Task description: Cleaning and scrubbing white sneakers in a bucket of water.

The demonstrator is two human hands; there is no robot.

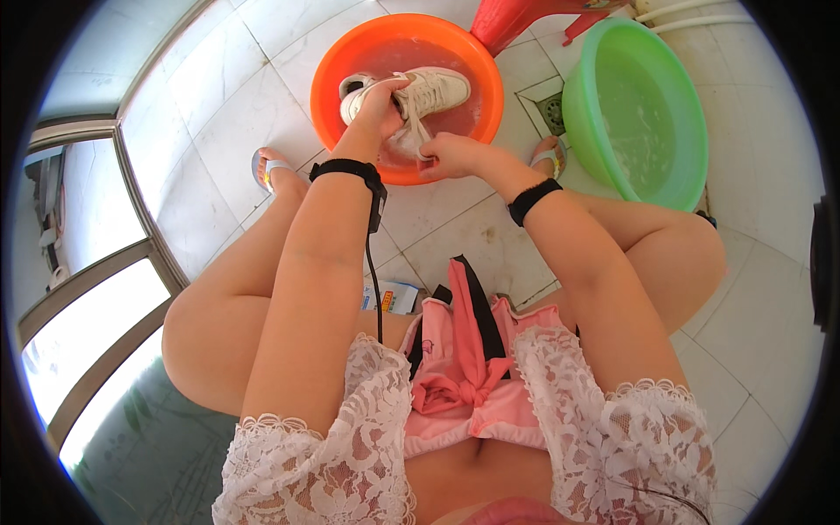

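Note:
A white sneaker (437, 90) lies on its side over the orange basin (320, 96), which holds cloudy, pinkish-looking water. My left hand (381, 107) is closed around the sneaker's middle, thumb on top. Closer to me, my right hand (451, 157) is closed at the basin's near rim, pinching the end of a limp white strip (408, 140). That strip runs up to the sneaker beside my left hand. Whether it is a lace, a cloth or part of the shoe, I cannot tell.
A green basin (573, 105) with water stands to the right, next to a floor drain (551, 112). Behind the orange basin is a red plastic stool (516, 22). A metal-framed glass door (140, 201) is at left. A blue-and-white packet (391, 297) lies between my legs.

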